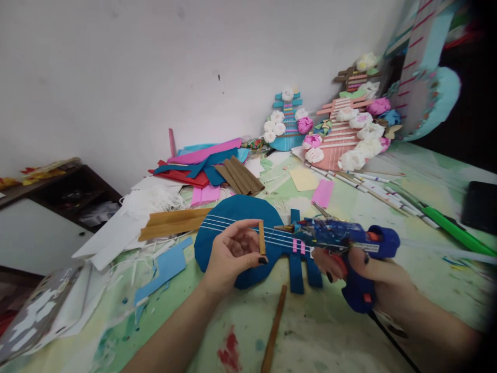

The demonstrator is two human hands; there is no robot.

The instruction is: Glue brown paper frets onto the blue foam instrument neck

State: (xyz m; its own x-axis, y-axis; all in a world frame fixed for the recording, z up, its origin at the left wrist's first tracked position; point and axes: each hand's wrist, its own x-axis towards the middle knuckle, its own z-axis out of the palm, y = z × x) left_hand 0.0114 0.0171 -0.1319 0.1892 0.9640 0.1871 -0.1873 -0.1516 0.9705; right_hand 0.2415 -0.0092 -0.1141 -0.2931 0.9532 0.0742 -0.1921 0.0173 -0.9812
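Observation:
My left hand (235, 251) pinches a short brown strip (262, 238) upright by its two ends, between thumb and fingers. Wrapped round the handle of a blue hot glue gun (341, 235) is my right hand (368, 274). The gun's nozzle points left, close to the strip; I cannot tell whether they touch. Beneath both hands lies a dark blue paper lute shape (240, 210) with white strings along it, pink pieces on its neck and crossbars at the right end. A longer brown strip (275, 331) rests on the table below it.
Coloured paper (209, 160) is heaped at the back. Flower-covered lute crafts (287, 122) lean at the wall. A green cutter (442, 223), paper sticks (380, 191) and a dark phone-like object (480, 206) lie right. Blue scraps (165, 272) lie left. The gun's cord (392, 339) runs off below.

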